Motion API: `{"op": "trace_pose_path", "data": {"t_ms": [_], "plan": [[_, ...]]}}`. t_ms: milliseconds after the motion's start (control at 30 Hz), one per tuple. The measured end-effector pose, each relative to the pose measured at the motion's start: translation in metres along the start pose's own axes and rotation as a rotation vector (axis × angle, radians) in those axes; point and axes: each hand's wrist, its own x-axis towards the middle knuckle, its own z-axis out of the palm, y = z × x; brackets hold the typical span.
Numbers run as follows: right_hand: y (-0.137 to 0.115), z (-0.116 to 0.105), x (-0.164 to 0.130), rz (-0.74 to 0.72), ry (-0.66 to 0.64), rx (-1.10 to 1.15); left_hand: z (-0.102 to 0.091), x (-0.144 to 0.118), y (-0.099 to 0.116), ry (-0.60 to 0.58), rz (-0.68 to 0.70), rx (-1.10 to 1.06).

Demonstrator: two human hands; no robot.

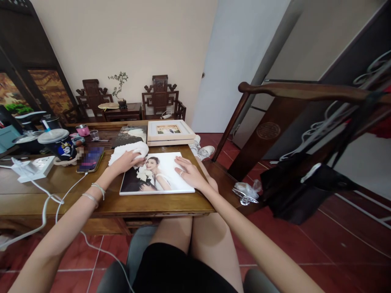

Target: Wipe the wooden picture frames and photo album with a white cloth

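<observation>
A white-edged photo panel [171, 185] lies flat on the wooden table before me, printed with a person in white holding a bouquet. My left hand [126, 162] is closed on a bunched white towel [122, 151] at the panel's upper left corner. Resting on the panel's right side is my right hand [190, 173], its fingers stretched out and holding nothing. Just behind the towel lies a second dark photo panel [124, 136], partly covered by the towel. A white picture frame [169, 131] sits to its right.
On the left stand a lidded cup [61, 144], a phone [90, 159] on a cable, a white power strip [35, 169], a pink cup [82, 130] and a small glass [94, 134]. A wooden chair [269, 126] with a plastic bag [247, 190] is on my right.
</observation>
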Motion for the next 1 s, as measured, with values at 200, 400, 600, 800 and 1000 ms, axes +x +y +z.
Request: {"op": "trace_pose_path", "data": {"t_ms": [200, 400, 600, 800, 1000], "plan": [[-0.001, 0.001, 0.000, 0.011, 0.019, 0.021, 0.003, -0.043, 0.018, -0.155, 0.061, -0.043], [-0.001, 0.000, 0.000, 0.013, 0.017, 0.007, -0.012, -0.106, 0.066, -0.174, 0.099, -0.059], [-0.001, 0.000, 0.000, 0.009, 0.007, -0.022, -0.028, -0.097, 0.073, -0.189, 0.141, -0.070], [-0.002, -0.001, 0.000, 0.005, 0.016, 0.002, 0.003, -0.028, 0.026, -0.166, 0.144, -0.038], [-0.001, 0.000, -0.001, 0.017, 0.021, 0.032, 0.017, 0.012, -0.002, -0.128, 0.087, 0.014]]}}
